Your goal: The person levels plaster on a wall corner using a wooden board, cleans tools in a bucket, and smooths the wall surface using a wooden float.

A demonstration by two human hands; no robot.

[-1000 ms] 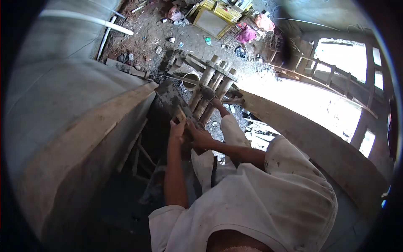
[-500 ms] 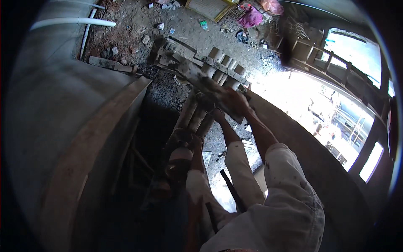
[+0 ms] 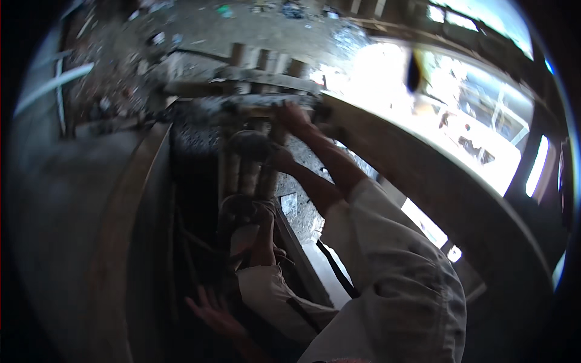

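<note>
My right hand (image 3: 295, 116) reaches forward and grips the edge of a long grey board (image 3: 242, 101), blurred by motion and lying crosswise ahead of my feet. The fingers are partly hidden against it. Low on the left, my left hand (image 3: 212, 311) hangs in dim light, its fingers spread and holding nothing. Between the hands, my two feet in dark footwear, the front one (image 3: 251, 145) and the rear one (image 3: 237, 209), stand on round wooden poles (image 3: 249, 175) laid side by side.
A curved wall edge (image 3: 139, 193) runs along the left, beside a dark gap. On the right rises a long low wall (image 3: 417, 151), with a bright opening beyond. Short crosswise timbers (image 3: 266, 77) lie ahead. Rubble and litter cover the ground (image 3: 200, 27); a white pipe (image 3: 60, 85) sticks out at left.
The view has turned, and the poles now run nearly straight ahead. My right hand and the board have swung left, the board turning from slanted to crosswise. My left hand has come into clear sight.
</note>
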